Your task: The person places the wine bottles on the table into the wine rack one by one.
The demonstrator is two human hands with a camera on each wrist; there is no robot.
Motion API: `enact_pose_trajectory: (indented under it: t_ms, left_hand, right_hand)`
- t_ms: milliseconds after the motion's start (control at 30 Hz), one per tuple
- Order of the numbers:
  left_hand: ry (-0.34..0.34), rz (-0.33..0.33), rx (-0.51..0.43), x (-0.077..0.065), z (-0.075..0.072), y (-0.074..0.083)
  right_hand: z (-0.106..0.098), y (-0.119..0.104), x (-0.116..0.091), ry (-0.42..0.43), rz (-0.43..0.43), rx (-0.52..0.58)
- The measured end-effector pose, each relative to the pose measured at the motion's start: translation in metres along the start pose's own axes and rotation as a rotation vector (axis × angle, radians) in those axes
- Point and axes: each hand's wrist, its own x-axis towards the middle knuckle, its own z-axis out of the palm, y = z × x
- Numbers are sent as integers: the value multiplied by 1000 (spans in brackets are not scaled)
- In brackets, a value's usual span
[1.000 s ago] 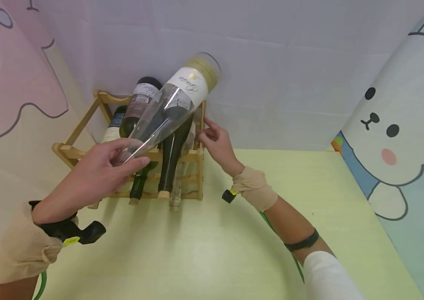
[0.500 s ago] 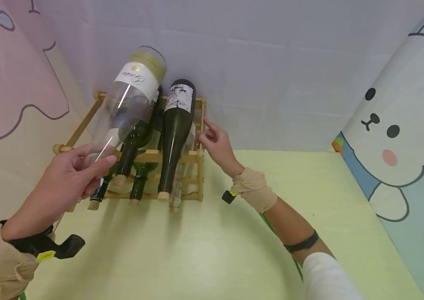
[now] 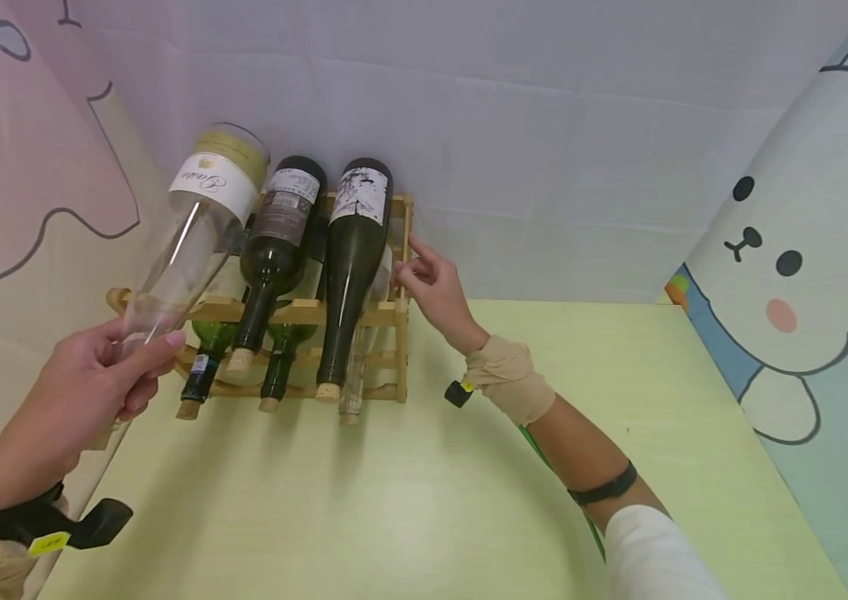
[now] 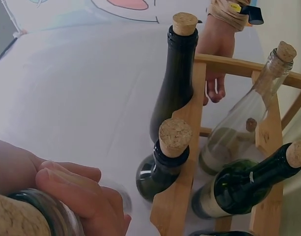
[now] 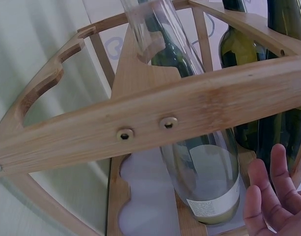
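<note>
My left hand (image 3: pixel 86 383) grips a clear wine bottle (image 3: pixel 194 217) by its neck, base up and away, over the left end of a wooden wine rack (image 3: pixel 403 354). The bottle's cork (image 4: pixel 17 216) shows beside the fingers in the left wrist view. My right hand (image 3: pixel 434 292) is at the rack's right side, fingers loosely extended at the frame, as the right wrist view shows with the hand (image 5: pixel 283 209). On the upper tier lie two dark bottles, one with a brown-grey label (image 3: pixel 284 217) and one with a speckled white label (image 3: pixel 359 196), corks toward me.
Below, the lower tier holds a green bottle (image 3: pixel 209 337) at left, another green bottle (image 3: pixel 284 354) in the middle and a clear corked bottle (image 3: pixel 354 375) at right. The rack stands on a pale yellow table (image 3: pixel 363 517) against a white cloth backdrop (image 3: pixel 544 167).
My left hand has carried the clear bottle leftward, from over the right dark bottle, past the middle one, to the rack's left end. The right hand has stayed at the rack's side.
</note>
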Motion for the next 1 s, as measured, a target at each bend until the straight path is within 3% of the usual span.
enact_pose_trajectory:
  t_ms: [333,600,1000]
  left_hand:
    - [-36,7,-16,-3,0,-14]
    - [-23,-19,-60,-4,-2,-24]
    - [-25,-33,-37,5,-5,-34]
  right_hand:
    - [-1,0,0,6,-5,3]
    - [0,1,0,-7,-11,13]
    - [-1,1,0,-6,-11,26]
